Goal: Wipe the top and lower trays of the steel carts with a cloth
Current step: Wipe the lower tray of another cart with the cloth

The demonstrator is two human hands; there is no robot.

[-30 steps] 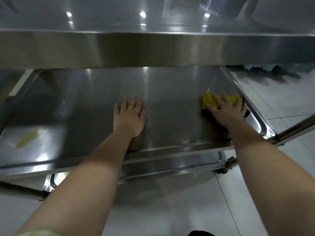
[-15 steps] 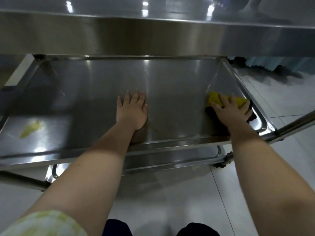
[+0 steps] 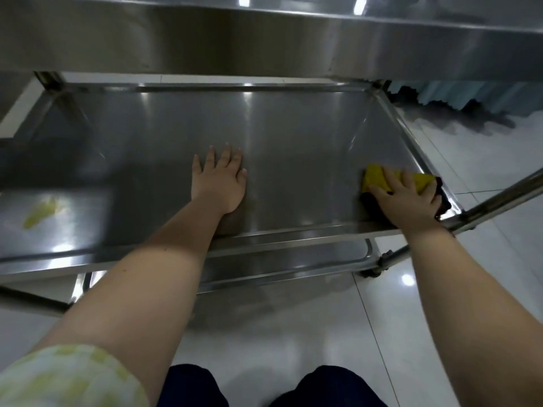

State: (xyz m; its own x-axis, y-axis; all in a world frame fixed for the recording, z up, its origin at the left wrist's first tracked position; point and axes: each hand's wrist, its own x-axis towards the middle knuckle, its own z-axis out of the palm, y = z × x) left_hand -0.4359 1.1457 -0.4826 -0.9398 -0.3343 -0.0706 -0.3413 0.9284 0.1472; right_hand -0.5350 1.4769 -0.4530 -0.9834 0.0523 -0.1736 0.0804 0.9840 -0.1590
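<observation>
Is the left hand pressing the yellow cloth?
No, the right hand presses the yellow cloth; the left hand lies flat on the bare steel tray.

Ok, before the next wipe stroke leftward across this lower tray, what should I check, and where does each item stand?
1. Cloth under hand: ok, the right hand presses the yellow cloth flat.
2. Cloth on steel: ok, at the right end of the lower tray.
3. Path leftward free: not ok, the left hand lies flat mid-tray.
4. Yellowish patch at the left end: cannot tell, smear or reflection.
5. Headroom under the top tray: ok, both hands sit below it.
</observation>
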